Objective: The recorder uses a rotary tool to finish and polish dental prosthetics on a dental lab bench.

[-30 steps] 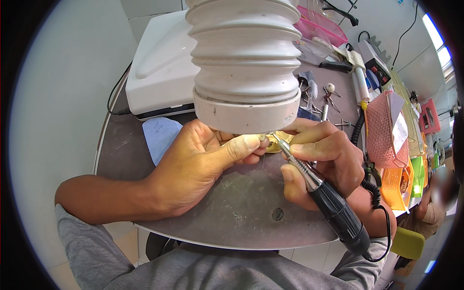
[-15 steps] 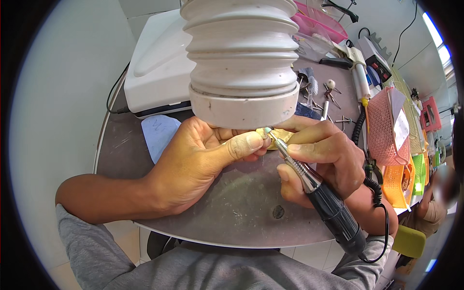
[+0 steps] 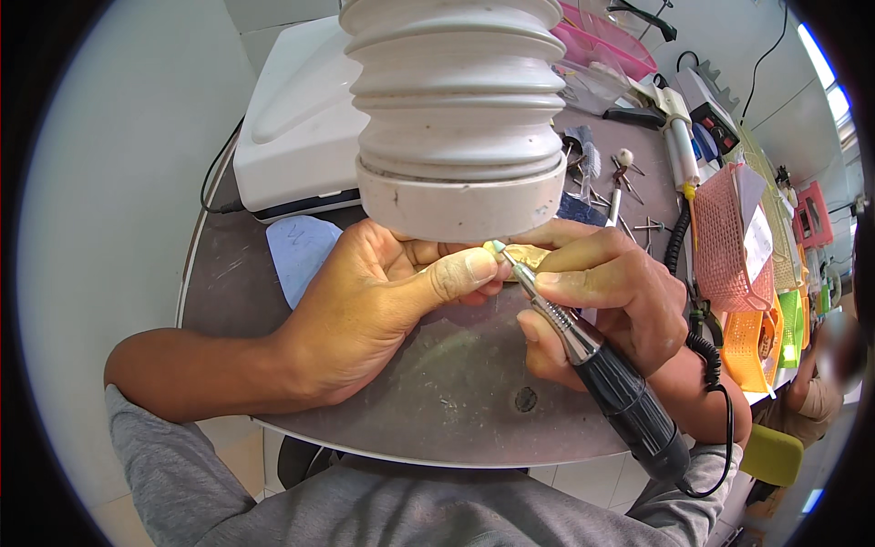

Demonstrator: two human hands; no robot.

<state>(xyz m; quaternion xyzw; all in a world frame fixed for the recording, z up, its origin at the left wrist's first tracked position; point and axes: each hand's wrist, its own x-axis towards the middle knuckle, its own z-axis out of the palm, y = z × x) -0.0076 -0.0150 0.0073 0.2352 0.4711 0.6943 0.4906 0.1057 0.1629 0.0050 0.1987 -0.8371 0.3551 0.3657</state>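
My left hand (image 3: 387,296) is closed, pinching a small tan, plaster-like piece (image 3: 526,256) between thumb and fingers; most of it hides behind my fingers. My right hand (image 3: 624,287) grips a rotary handpiece (image 3: 629,397) with a black body and silver neck, slanting up to the left. Its pale greenish pointed tip (image 3: 498,245) meets the left end of the piece, beside my left thumb; whether it touches cannot be made out. Both hands come together just under the white rim of a ribbed suction hose (image 3: 460,196).
A white machine (image 3: 292,118) and a blue sheet (image 3: 303,260) lie to the left. Several small metal burs (image 3: 629,173) are scattered beyond my right hand. Pink (image 3: 729,242) and orange baskets (image 3: 749,351) line the right side. A coiled black cord (image 3: 702,356) hangs by my right forearm. A person sits far right.
The handpiece has shifted slightly left, its tip now nearer my left thumb. My left hand has stayed in place.
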